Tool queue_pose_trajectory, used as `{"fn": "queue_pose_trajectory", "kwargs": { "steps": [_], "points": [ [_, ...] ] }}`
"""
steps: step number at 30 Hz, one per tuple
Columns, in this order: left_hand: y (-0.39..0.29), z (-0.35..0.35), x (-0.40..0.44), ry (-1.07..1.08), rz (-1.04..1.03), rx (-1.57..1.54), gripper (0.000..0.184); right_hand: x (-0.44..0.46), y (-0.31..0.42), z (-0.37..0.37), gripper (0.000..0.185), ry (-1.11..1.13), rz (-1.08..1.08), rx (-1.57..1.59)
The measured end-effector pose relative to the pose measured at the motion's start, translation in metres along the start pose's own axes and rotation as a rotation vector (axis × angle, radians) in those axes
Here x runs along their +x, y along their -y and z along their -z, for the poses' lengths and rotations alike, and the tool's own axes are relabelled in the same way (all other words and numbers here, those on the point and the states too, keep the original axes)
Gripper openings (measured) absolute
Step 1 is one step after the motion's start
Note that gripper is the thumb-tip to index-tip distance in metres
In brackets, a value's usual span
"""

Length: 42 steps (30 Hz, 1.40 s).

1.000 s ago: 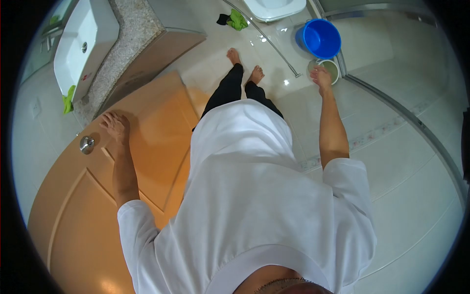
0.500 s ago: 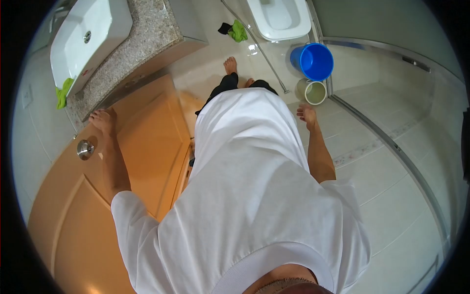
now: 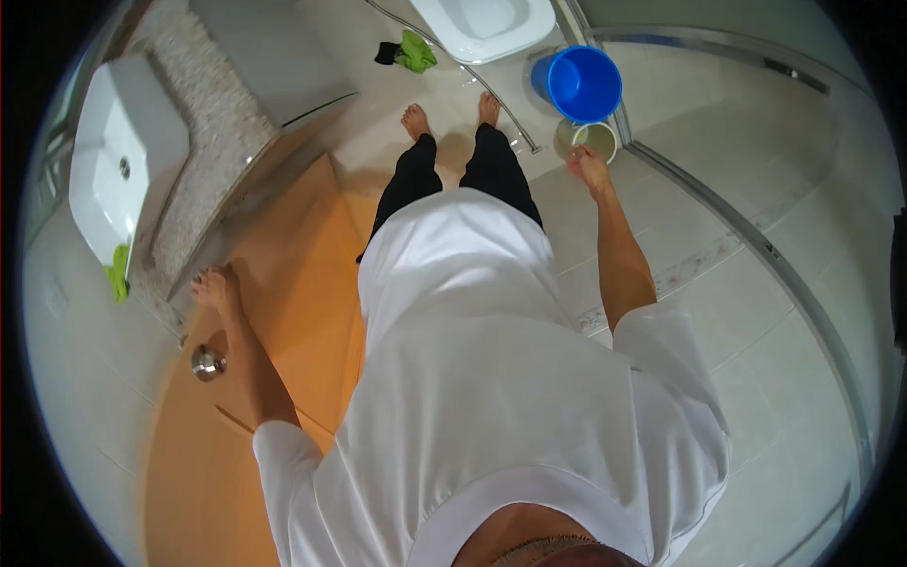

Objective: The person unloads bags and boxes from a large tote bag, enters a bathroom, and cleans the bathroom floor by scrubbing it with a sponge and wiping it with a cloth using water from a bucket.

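My left hand [image 3: 217,286] has its fingers apart at the edge of the orange-brown door [image 3: 293,255], below the counter's end. It seems to rest on the door. The round metal doorknob [image 3: 208,363] sits just below that hand. Out to the right, my right hand [image 3: 590,168] hangs in the air with its fingers loosely bent and nothing visible in them. It overlaps the pale small bucket [image 3: 607,142] in view; whether it touches the rim I cannot tell. A larger blue bucket [image 3: 586,85] stands just behind the small one.
A stone counter [image 3: 213,132] carries a white basin [image 3: 99,180], with a green cloth [image 3: 118,274] over its corner. A green and black cloth [image 3: 414,52] lies on the floor near a thin hose [image 3: 491,99] and the toilet [image 3: 482,38]. A metal shower rail [image 3: 756,231] curves along the right.
The left hand and the door have swung a little toward my body. My right hand has risen in view to overlap the small bucket. The view has tilted, showing more of both legs.
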<state>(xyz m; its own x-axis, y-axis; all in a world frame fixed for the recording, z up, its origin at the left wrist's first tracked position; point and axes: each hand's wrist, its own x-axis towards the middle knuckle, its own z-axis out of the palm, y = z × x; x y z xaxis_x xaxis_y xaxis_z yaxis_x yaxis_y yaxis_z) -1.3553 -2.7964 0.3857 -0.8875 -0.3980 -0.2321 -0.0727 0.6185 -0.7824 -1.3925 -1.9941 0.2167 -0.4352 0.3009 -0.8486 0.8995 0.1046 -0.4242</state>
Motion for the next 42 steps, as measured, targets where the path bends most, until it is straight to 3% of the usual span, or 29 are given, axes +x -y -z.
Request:
{"fn": "queue_pose_trajectory", "kwargs": {
  "steps": [6, 8, 11, 12, 14, 18, 20, 23, 25, 27, 30, 32, 39, 41, 42],
  "points": [
    [-0.012, 0.018, 0.01, 0.083, -0.117, 0.079, 0.049, 0.074, -0.025, -0.04, 0.031, 0.036, -0.072, 0.018],
    [-0.018, 0.046, 0.004, 0.268, -0.164, 0.075, 0.05, 0.087, -0.054, -0.045, 0.032, 0.017, -0.096, 0.037],
    [-0.025, 0.046, 0.005, 0.351, -0.215, 0.082, 0.051, 0.119, -0.077, -0.057, 0.033, -0.002, -0.082, 0.097],
    [-0.035, 0.056, 0.009, 0.344, -0.192, 0.075, 0.051, 0.112, -0.079, -0.062, 0.033, -0.011, -0.119, 0.051],
    [-0.047, 0.09, 0.013, 0.524, -0.169, 0.045, 0.054, 0.109, -0.075, -0.062, 0.033, 0.052, -0.236, -0.037],
    [-0.046, 0.083, 0.008, 0.533, -0.164, -0.022, 0.057, 0.101, -0.086, -0.062, 0.03, 0.081, -0.22, 0.006],
    [-0.065, 0.111, 0.011, 0.683, -0.124, -0.071, 0.059, 0.107, -0.081, -0.061, 0.029, 0.093, -0.263, -0.035],
    [-0.087, 0.142, -0.009, 0.738, -0.063, -0.18, 0.056, 0.148, -0.085, -0.051, 0.027, 0.124, -0.204, -0.018],
    [-0.096, 0.148, -0.022, 0.704, -0.038, -0.262, 0.053, 0.163, -0.087, -0.046, 0.026, 0.083, -0.247, 0.128],
    [-0.101, 0.15, -0.041, 0.7, -0.053, -0.324, 0.051, 0.191, -0.091, -0.048, 0.03, 0.104, -0.202, 0.072],
    [-0.108, 0.124, -0.036, 0.673, -0.209, -0.343, 0.045, 0.235, -0.084, -0.079, 0.037, 0.149, -0.227, 0.046],
    [-0.108, 0.101, -0.051, 0.456, -0.259, -0.326, 0.041, 0.264, -0.105, -0.101, 0.041, 0.193, -0.25, -0.004],
    [-0.13, 0.141, -0.041, 0.659, -0.183, -0.258, 0.034, 0.336, -0.215, -0.217, 0.046, 0.054, -0.557, 0.003],
    [-0.13, 0.137, -0.042, 0.723, -0.165, -0.231, 0.032, 0.366, -0.261, -0.245, 0.056, -0.03, -0.228, -0.649],
    [-0.128, 0.135, -0.038, 0.786, -0.151, -0.213, 0.032, 0.379, -0.273, -0.255, 0.067, -0.005, -0.086, -0.695]
  ]
}}
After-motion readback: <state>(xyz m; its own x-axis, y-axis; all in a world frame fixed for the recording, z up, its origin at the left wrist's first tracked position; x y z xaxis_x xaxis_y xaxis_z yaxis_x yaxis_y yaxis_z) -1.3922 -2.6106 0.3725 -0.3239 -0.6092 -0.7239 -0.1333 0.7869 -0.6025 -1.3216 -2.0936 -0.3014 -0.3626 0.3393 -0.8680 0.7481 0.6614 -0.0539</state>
